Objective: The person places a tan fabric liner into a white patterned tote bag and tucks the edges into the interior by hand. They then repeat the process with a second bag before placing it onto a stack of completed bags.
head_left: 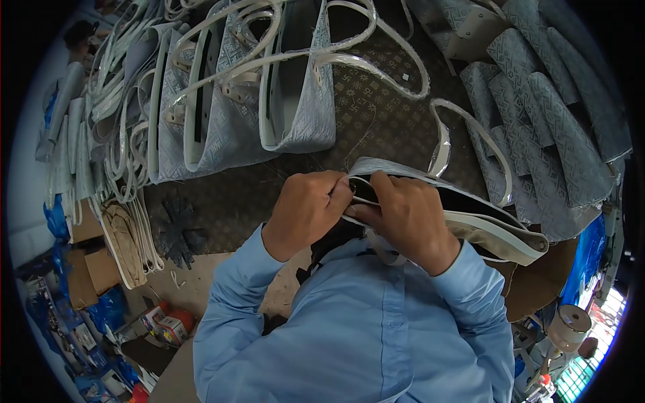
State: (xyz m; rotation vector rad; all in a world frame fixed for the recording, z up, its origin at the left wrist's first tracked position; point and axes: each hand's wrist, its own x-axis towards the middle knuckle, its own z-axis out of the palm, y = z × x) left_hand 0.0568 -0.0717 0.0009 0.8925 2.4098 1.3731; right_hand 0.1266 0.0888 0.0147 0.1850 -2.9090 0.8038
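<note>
A grey patterned bag (396, 168) with a dark inside and a pale rim lies at the table's near edge, close to my body. My left hand (310, 209) is closed on the bag's left end, thumb and fingers pinched at its edge. Beside it, my right hand (411, 218) grips the rim, fingers curled over the opening. The two hands are almost touching. A white wrapped strap (480, 134) loops up from the bag onto the table. What lies between my fingertips is partly hidden.
Several grey bags with wrapped straps (302, 114) stand at the back left. Grey patterned pieces (531, 127) are stacked at the right. Straps and bundles (114, 101) hang at the far left. A thread cone (570, 326) is at lower right, boxes (176, 328) at lower left.
</note>
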